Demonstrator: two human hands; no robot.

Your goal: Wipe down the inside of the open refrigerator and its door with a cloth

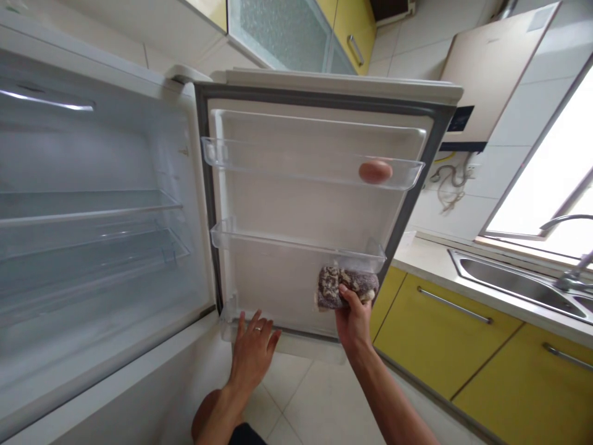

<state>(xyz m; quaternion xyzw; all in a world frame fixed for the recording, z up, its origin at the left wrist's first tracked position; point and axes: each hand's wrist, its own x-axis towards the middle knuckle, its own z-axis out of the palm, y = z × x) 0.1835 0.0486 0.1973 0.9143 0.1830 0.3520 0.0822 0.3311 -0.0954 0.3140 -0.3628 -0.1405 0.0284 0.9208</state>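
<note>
The fridge door point(319, 204) stands wide open toward me. My right hand point(354, 318) is closed on a clear packet of dark speckled food point(343, 286), held just under the door's middle bin point(296, 242) and in front of the bottom bin. My left hand point(254, 349) is open, fingers spread, at the front edge of the door's bottom bin point(287, 343); it holds nothing. A single brown egg point(375, 171) lies in the top door bin point(306, 162) at its right end.
The fridge interior point(92, 210) with clear glass shelves is on the left. To the right run yellow cabinets point(467, 334), a white counter and a steel sink point(514, 281) with a tap under a bright window. White floor tiles lie below.
</note>
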